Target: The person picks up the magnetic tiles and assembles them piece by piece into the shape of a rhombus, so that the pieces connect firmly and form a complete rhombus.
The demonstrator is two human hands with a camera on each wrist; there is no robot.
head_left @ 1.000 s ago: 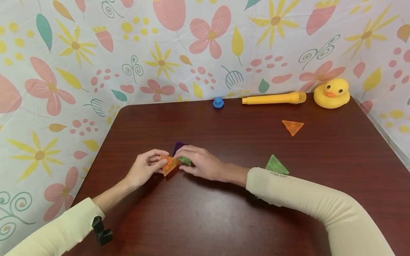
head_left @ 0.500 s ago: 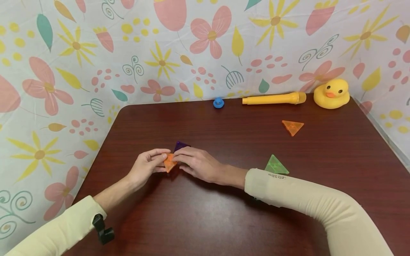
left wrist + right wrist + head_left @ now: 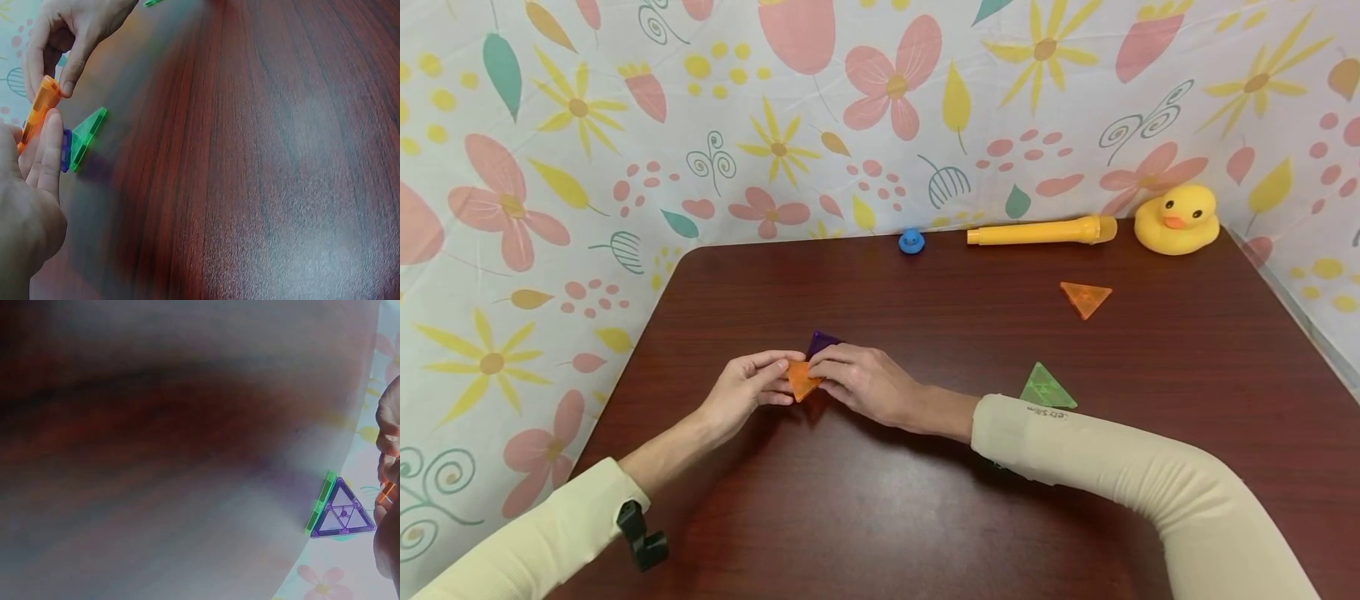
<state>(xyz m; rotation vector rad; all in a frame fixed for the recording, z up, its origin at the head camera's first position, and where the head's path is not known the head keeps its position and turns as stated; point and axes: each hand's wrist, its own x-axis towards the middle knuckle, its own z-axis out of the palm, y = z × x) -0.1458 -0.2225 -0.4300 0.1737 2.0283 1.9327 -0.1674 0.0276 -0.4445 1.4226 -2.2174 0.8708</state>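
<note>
Head view: orange tile (image 3: 801, 382) pinched at left between thumb and fingers of left hand (image 3: 737, 393) and at right by curled fingers of right hand (image 3: 874, 387); purple tile (image 3: 822, 340) just behind, partly covered by right hand. Shown only here: loose orange tile (image 3: 1086, 298), yellow microphone (image 3: 1037, 232), yellow duck (image 3: 1177, 221) and blue duck (image 3: 912, 242) on far part of counter (image 3: 887, 517). Left wrist view: orange tile nearly edge-on, right thumb on upper end, left fingers along lower; green tile (image 3: 85, 141) against purple tile, out of sight in head view. Right wrist view: purple tile face-on, green tile edge-on along one side, sliver of orange tile beside fingers at frame edge.
</note>
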